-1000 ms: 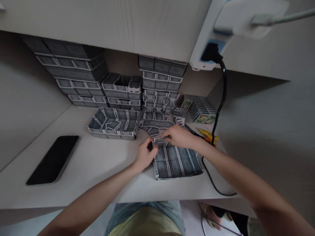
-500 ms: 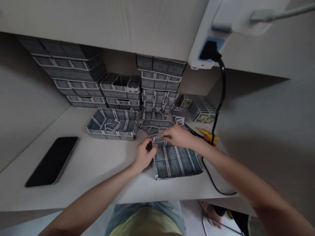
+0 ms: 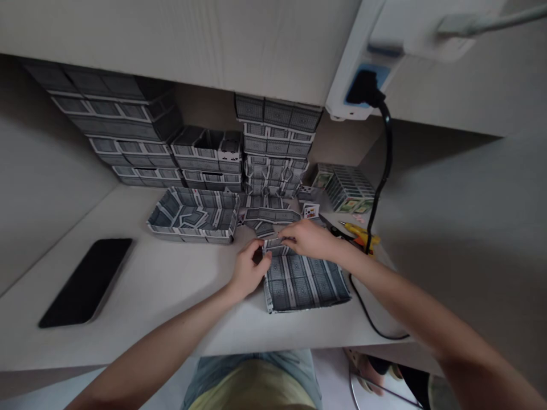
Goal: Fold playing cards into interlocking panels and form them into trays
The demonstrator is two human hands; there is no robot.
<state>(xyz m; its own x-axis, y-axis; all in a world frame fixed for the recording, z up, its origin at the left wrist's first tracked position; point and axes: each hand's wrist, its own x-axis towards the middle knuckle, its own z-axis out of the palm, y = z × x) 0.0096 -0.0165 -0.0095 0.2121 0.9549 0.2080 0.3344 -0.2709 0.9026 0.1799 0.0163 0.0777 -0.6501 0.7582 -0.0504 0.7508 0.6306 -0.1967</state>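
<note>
In front of me on the desk lies a shallow box made of playing cards (image 3: 305, 282), patterned card backs showing. My left hand (image 3: 249, 267) pinches its far left corner, thumb on the inner side and fingers outside. At the far wall of the same box, my right hand (image 3: 305, 239) has its fingertips closed on the upper edge, close to the left fingers. Whether a separate card sits in the right fingertips is too small to tell. Beyond my hands lie folded card strips (image 3: 273, 215). An open card tray (image 3: 194, 213) with loose folded cards inside stands to the left.
Stacked card boxes (image 3: 128, 125) rise at the back left, with another card stack (image 3: 276, 139) at the back centre. A phone (image 3: 88, 282) lies left. Plastic-wrapped card decks (image 3: 348, 185), a yellow-handled tool (image 3: 361, 232) and a black cable (image 3: 387, 154) are right. A shelf (image 3: 183, 45) overhangs.
Both hands stay at the far left corner of the card box, with only very slight finger movement. The whole view has shifted a little.
</note>
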